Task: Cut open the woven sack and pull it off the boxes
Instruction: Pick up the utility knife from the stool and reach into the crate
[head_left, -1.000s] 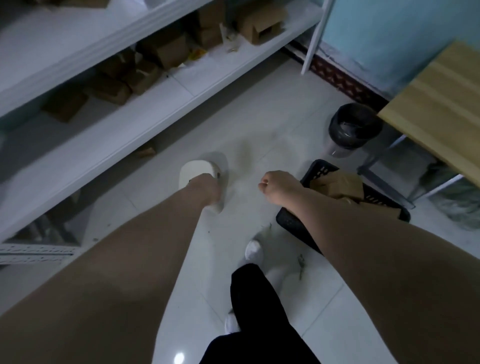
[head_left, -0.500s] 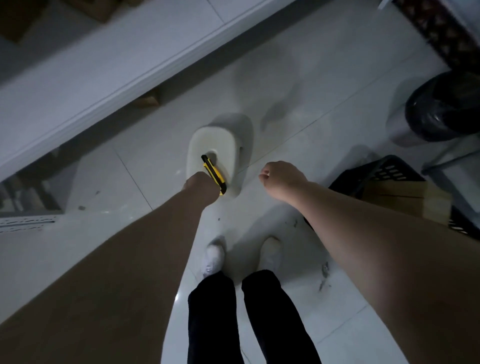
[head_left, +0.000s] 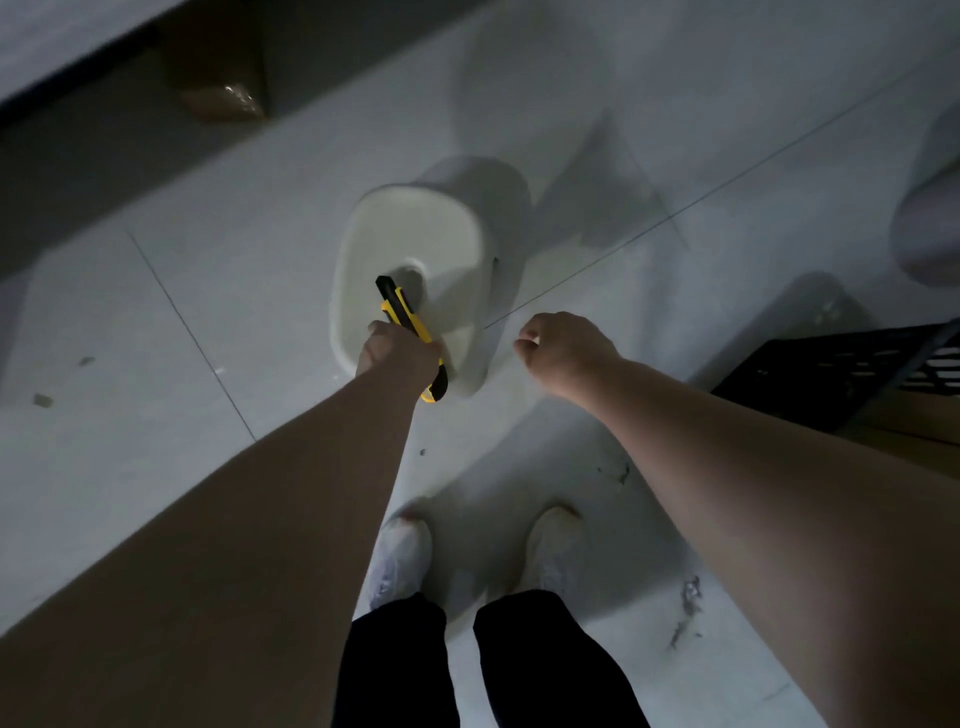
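Observation:
My left hand (head_left: 397, 351) grips a yellow and black utility knife (head_left: 402, 314) over the seat of a white plastic stool (head_left: 441, 234). The knife's black tip points away from me toward the hole in the seat. My right hand (head_left: 558, 348) hangs to the right of the stool with its fingers curled and nothing visible in it. No woven sack is in view.
A black plastic crate (head_left: 841, 371) holding a cardboard box (head_left: 909, 421) stands at the right. A brown box (head_left: 221, 78) sits under the white shelf at the top left. A bin's pale side (head_left: 930, 223) shows at the right edge. My white shoes (head_left: 400, 561) stand on the tiled floor.
The view has tilted down and moved closer to the stool. The knife, hidden a second ago, now sticks out of my left hand over the seat.

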